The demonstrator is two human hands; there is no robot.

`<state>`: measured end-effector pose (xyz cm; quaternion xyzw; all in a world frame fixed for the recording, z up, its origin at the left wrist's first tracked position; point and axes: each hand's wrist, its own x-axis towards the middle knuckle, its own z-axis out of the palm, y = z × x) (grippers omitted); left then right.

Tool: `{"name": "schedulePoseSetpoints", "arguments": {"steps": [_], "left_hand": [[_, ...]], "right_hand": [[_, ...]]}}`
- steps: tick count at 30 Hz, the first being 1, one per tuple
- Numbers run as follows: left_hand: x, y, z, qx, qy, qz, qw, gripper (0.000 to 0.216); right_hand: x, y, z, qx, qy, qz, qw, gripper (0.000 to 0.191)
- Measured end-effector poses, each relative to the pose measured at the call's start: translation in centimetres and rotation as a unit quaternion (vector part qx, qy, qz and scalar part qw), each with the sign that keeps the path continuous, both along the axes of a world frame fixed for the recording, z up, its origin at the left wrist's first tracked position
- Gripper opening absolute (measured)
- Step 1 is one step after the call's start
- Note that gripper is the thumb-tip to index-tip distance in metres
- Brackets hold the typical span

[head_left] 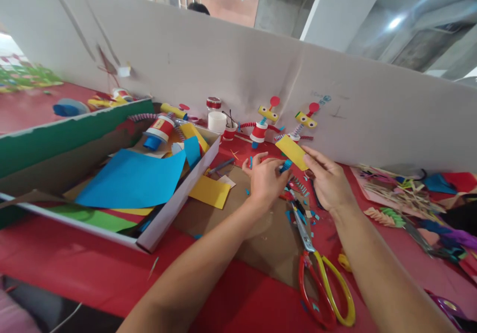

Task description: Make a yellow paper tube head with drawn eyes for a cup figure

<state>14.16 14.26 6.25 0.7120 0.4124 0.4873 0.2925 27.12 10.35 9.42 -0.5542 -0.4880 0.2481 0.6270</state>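
Observation:
My right hand (331, 181) pinches a yellow paper strip (292, 151) near its right end, holding it raised above the work surface. Between the thumb and fingers of my left hand (266, 181) is a small blue paper piece (285, 166); it looks folded. Both hands are over a brown cardboard sheet (261, 243) strewn with paper scraps. Scissors (307, 253) with one red and one yellow handle lie just below the hands, blades pointing away. A second yellow paper piece (210, 192) rests on the cardboard left of my left hand.
An open box (179, 206) at left holds coloured paper, including a large blue sheet (136, 179). Paper figures (259, 131) stand along the white partition (223, 59). Thin sticks and craft bits (391, 189) lie at right on the red table (238, 305).

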Motion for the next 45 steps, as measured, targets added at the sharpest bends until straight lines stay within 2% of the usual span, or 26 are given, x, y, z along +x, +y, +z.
{"name": "schedulePoseSetpoints", "arguments": {"steps": [4,10,16,21,26,33,40,45], "left_hand": [[0.1,-0.1,-0.2,0.003,-0.007,0.005,1.0,0.012],[0.2,0.2,-0.6,0.003,-0.017,-0.002,1.0,0.012],[0.3,0.4,-0.8,-0.003,-0.032,0.015,0.999,0.018],[0.1,0.3,-0.4,-0.018,-0.038,0.008,0.999,0.016],[0.0,0.2,-0.2,-0.028,-0.035,0.009,0.999,0.012],[0.2,0.3,-0.6,-0.015,-0.042,0.027,0.999,0.009],[0.2,0.2,-0.8,-0.004,-0.053,0.036,0.998,0.009],[0.1,0.2,-0.5,-0.017,-0.058,0.043,0.997,0.01]], "right_hand": [[0.4,0.0,-0.1,-0.007,0.02,0.037,0.999,0.029],[0.8,0.1,-0.2,-0.018,0.008,0.031,0.999,0.03],[0.7,-0.1,-0.3,0.036,-0.099,-0.027,0.994,0.037],[0.6,-0.8,-0.2,0.021,-0.227,-0.052,0.972,0.04],[0.2,-1.5,0.4,0.001,-0.293,-0.061,0.954,0.037],[-0.1,-1.7,0.8,-0.008,-0.315,-0.047,0.948,0.034],[-0.2,-1.4,0.7,0.026,-0.366,-0.046,0.929,0.032],[-0.4,-1.4,0.8,0.018,-0.343,-0.041,0.938,0.031]]}}
